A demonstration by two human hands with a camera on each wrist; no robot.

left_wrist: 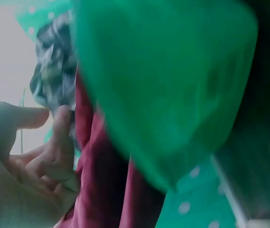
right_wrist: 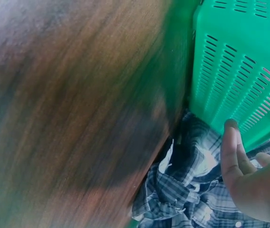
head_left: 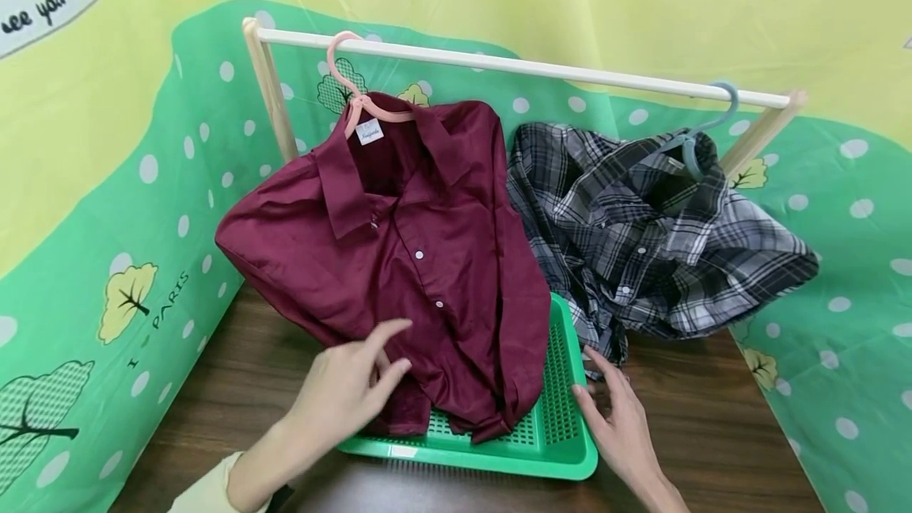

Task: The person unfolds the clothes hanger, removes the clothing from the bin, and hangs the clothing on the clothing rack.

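A burgundy button shirt (head_left: 463,275) hangs from a pink hanger (head_left: 338,62), its lower part lying in a green plastic basket (head_left: 513,461). In front of the shirt's lower left side is my left hand (head_left: 345,386), thumb and index finger apart with nothing between them. My right hand (head_left: 621,422) is at the basket's right side, its fingers fairly straight. In the right wrist view, a fingertip of that hand (right_wrist: 253,175) meets the slotted outer wall (right_wrist: 234,85). Behind it, a black and grey plaid shirt (head_left: 606,196) hangs from a blue-grey hanger (head_left: 730,101).
Both hangers hook over a white rail (head_left: 534,64) with wooden end posts (head_left: 269,93). The basket stands on a dark wood table (head_left: 698,434). A green and yellow printed cloth (head_left: 164,180) surrounds the table at the back and sides.
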